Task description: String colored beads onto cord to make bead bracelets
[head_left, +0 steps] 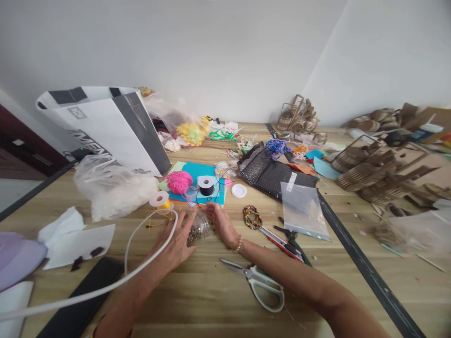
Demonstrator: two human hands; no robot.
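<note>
A clear jar (205,226) lies on its side on the wooden table, with small multicoloured beads (194,234) inside it. My left hand (176,241) is at the jar's left end, thumb and fingers around it. My right hand (223,225) is beside the jar's mouth, fingers stretched out and together, holding nothing that I can see. A beaded bracelet (239,242) is on the right wrist. Just beyond the hands are a spool of black cord (206,188), a ball of pink yarn (179,181) and a spool of yellow thread (162,202).
Scissors (266,287), a red cutter (282,242) and coiled bead strings (252,217) lie around my right arm. A white cable (141,268) loops over my left arm. Behind stand a paper bag (112,129) and a black padded pouch (271,171); small baskets (373,169) are at right.
</note>
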